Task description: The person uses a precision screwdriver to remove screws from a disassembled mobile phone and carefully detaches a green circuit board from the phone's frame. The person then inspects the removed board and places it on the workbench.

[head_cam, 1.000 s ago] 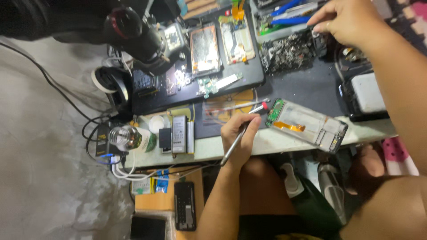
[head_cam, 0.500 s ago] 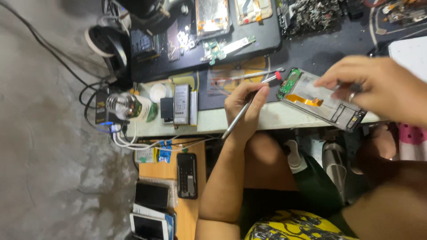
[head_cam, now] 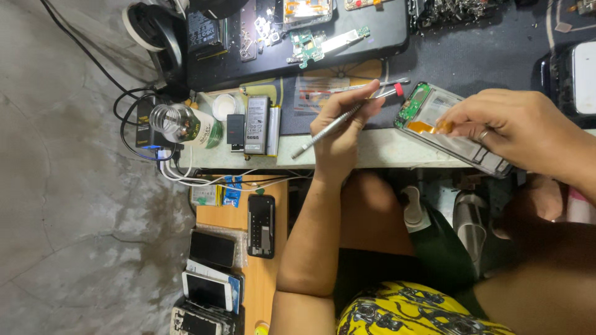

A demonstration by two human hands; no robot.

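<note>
workbench [head_cam: 372, 152] w/ dark mat [head_cam: 484, 56], concrete floor [head_cam: 62, 205]

My left hand [head_cam: 344, 133] curls closed in a pinch, forearm running back toward my body. My right hand [head_cam: 515, 127] lies palm-down, fingers [head_cam: 456, 115] stretched toward the left one, well apart.

A red-capped silver tool [head_cam: 347, 115] lies near the orange-ribboned, green-boarded phone [head_cam: 450, 127]; the near garment [head_cam: 422, 313] is yellow with black patterning.
</note>
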